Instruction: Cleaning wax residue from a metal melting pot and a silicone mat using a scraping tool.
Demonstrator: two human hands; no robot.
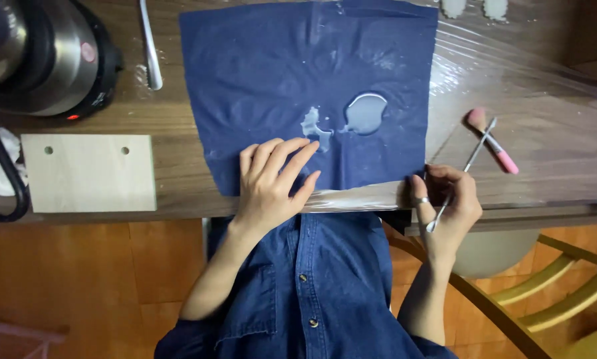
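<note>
A square of dark blue cloth [298, 80], matte and faintly creased, lies flat on the wood-grain desk [179, 166] with glossy pale puddles of a thick liquid [365, 114] near its middle and crinkled clear plastic film [511, 73] spread to its right. The left hand [272, 186] rests palm down with its fingers spread loose on the cloth's near edge, gripping nothing. The right hand [448, 203] is at the cloth's near right corner, pinching a thin metal spatula [461, 176] that slants up beside a pink-handled brush [492, 141]; a pale wooden board [89, 173] with two holes lies to the left.
</note>
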